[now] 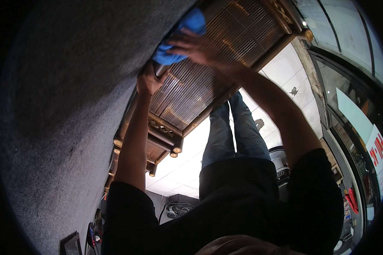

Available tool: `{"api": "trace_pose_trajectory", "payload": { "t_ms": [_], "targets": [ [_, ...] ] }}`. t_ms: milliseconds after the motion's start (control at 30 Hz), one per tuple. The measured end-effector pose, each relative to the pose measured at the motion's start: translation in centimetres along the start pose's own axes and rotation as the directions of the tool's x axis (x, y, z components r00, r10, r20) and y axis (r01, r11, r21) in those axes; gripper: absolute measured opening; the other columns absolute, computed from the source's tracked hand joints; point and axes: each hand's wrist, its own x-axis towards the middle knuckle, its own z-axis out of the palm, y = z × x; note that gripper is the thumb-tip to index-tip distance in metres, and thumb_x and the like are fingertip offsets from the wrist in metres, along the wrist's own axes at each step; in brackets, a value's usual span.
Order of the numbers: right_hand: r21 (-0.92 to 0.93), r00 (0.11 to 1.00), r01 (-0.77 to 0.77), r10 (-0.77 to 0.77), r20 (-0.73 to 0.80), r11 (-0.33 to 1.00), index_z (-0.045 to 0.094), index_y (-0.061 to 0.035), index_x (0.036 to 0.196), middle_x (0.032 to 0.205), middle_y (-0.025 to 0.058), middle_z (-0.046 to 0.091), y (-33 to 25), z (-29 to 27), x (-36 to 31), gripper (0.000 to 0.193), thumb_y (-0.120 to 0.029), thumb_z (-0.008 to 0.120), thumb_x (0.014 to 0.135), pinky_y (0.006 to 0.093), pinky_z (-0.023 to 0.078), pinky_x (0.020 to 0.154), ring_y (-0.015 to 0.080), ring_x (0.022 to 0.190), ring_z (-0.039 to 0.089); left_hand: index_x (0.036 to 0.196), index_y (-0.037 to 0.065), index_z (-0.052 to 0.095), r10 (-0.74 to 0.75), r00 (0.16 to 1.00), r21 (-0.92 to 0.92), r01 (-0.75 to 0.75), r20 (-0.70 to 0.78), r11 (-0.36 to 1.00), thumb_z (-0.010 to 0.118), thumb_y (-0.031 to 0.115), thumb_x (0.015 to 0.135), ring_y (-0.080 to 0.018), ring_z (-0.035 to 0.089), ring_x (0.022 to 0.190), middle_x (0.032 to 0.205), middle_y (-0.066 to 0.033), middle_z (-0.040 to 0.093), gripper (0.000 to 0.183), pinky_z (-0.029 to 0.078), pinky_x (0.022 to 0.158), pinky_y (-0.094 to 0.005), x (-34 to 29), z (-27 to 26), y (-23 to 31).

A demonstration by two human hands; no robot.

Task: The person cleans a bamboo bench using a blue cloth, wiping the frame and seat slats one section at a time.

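Observation:
A blue cloth [193, 22] lies along the wall-side edge of a bamboo bench or table [247, 32] with a slatted, glossy top. Over the cloth is my right hand [195, 47], smeared by motion, its fingers stretched out and spread; how firmly it presses cannot be made out. Just below the cloth, my left hand [148, 80] is closed around the rounded rail [159, 69] at that same edge, thumb toward the slats. Part of the rail is hidden under the cloth and my fingers.
A rough grey wall [72, 106] runs close along the left. Another bamboo piece [154, 153] stands nearer me. Pale floor tiles [178, 170] lie below, one visibly broken. Glass doors with dark frames [327, 93] are at the right. Cables [178, 209] lie behind my left side.

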Motion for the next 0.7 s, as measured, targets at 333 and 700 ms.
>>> {"api": "trace_pose_trajectory", "payload": {
  "t_ms": [333, 700],
  "targets": [
    [-0.417, 0.954, -0.288, 0.22, -0.204, 0.862, 0.048, -0.0181, 0.149, 0.157, 0.0151, 0.044, 17.7, -12.9, 1.4, 0.069, -0.005, 0.064, 0.083, 0.048, 0.035, 0.119, 0.036, 0.141, 0.046, 0.128, -0.004, 0.057, 0.019, 0.999, 0.059, -0.017, -0.039, 0.998, 0.061, 0.071, 0.087, -0.0422, 0.073, 0.09, 0.105, -0.028, 0.071, 0.085, 0.062, 0.081, -0.0477, -0.7, -0.6, -0.8],
    [0.177, 0.857, -0.32, 0.364, -0.364, 0.931, 0.058, -0.0202, 0.137, 0.162, 0.0004, 0.037, -4.5, 3.9, -0.4, 0.057, -0.005, 0.072, 0.084, 0.0448, 0.047, 0.115, 0.0311, 0.153, 0.028, 0.134, 0.001, 0.057, 0.033, 0.999, -0.083, -0.034, -0.014, 0.996, 0.076, 0.056, 0.081, -0.0398, 0.068, 0.109, 0.122, -0.0244, 0.067, 0.079, 0.058, 0.092, -0.0456, 1.2, -0.6, 1.3]
  ]
}}
